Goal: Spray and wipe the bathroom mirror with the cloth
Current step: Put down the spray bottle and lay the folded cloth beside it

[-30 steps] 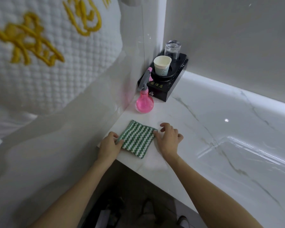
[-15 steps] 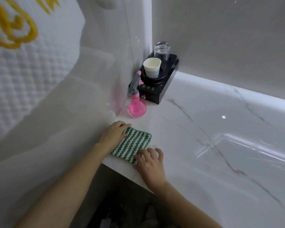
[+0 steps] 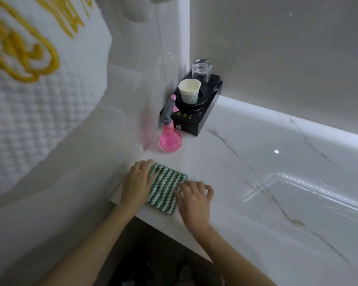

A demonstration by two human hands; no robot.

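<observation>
A folded green-and-white striped cloth [image 3: 167,189] lies flat near the front left corner of the white marble counter [image 3: 256,203]. My left hand [image 3: 136,182] rests on the cloth's left edge with its thumb on top. My right hand [image 3: 195,200] touches the cloth's right edge with bent fingertips. A pink spray bottle [image 3: 170,139] with a grey trigger stands upright behind the cloth, against the left wall. A smooth grey panel [image 3: 287,58], which may be the mirror, rises at the back above a lit strip.
A black stand [image 3: 196,118] in the back corner holds a paper cup [image 3: 189,92] and an upturned glass [image 3: 201,69]. A white quilted towel with yellow embroidery [image 3: 35,96] hangs at the left. A sunken basin [image 3: 318,203] lies to the right.
My left hand moved from the cloth's near left edge up onto its left side. My right hand slid from the far right corner down along the right edge. The cloth stayed on the counter.
</observation>
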